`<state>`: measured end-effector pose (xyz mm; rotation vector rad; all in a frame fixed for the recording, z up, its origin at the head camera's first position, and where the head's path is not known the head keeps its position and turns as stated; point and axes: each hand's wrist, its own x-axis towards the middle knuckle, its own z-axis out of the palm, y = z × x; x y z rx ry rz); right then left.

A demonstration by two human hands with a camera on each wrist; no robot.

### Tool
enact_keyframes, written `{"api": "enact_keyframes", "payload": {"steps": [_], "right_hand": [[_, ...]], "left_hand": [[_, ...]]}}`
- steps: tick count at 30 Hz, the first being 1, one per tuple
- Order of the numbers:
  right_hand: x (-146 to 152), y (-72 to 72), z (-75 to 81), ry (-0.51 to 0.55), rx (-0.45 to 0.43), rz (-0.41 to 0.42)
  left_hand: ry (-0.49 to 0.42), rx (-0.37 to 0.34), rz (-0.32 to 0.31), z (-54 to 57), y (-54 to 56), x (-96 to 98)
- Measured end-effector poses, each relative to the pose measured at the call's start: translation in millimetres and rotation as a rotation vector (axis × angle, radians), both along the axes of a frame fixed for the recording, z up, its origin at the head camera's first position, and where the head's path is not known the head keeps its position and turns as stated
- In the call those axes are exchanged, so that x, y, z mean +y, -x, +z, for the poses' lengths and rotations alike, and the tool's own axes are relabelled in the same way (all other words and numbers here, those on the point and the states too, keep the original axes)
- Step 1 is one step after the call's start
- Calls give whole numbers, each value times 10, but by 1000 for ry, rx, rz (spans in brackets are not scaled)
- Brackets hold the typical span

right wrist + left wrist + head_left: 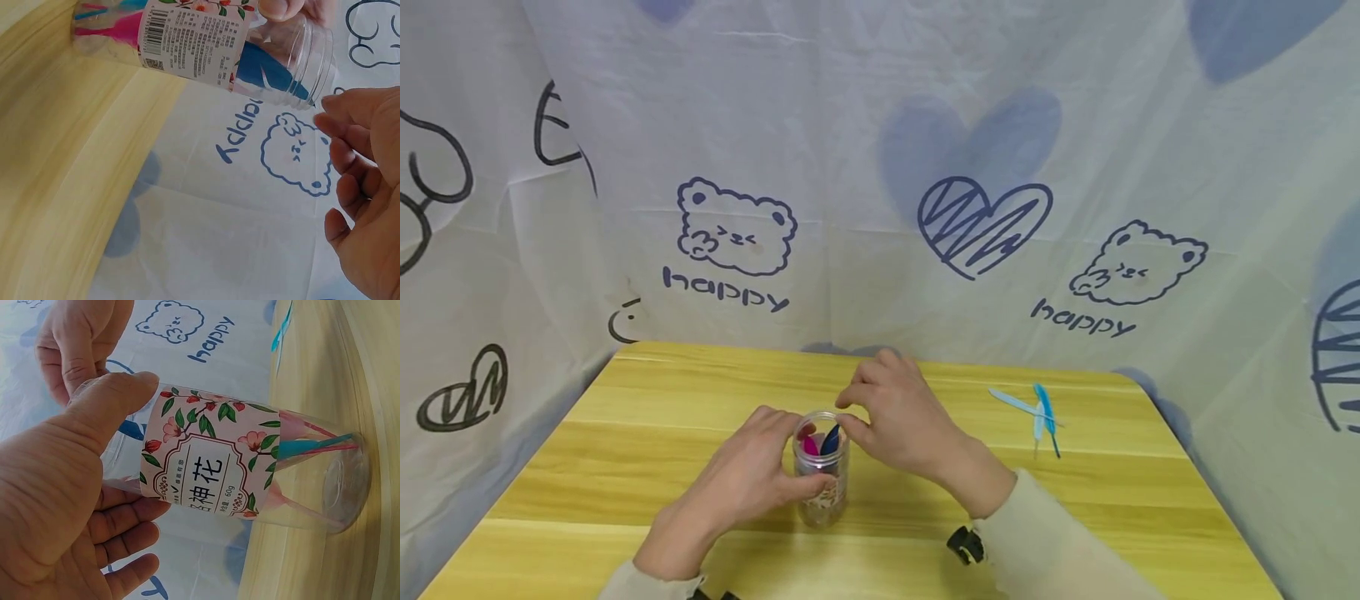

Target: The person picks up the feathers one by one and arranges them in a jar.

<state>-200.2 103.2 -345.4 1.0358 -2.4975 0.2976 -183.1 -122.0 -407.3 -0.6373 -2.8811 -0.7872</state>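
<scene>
now, from my distant seat, i see the left hand (748, 467) gripping the clear jar (832, 504), thumb and fingers round it, upright on the table (1112, 517). blue feather (831, 440) inside, pink feather (810, 445) too! right hand (898, 412) at the rim, fingers loosely bent, narrow gap; whether they touch the blue tip, i can't tell.

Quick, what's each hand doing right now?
Left hand: closed around the clear jar.
Right hand: open, fingers loosely bent near the jar's mouth, apparently holding nothing.
</scene>
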Motion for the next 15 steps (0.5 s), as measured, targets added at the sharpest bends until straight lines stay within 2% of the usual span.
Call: {"api": "enact_keyframes", "payload": {"steps": [6, 11, 15], "right_hand": [[3, 2, -16, -59, 2, 26], [-48, -27, -19, -135, 63, 65], [-72, -48, 11, -181, 78, 85]], "left_hand": [[8, 20, -2, -5, -6, 3], [-2, 33, -12, -9, -11, 8], [-4, 28, -15, -2, -13, 5]]}}
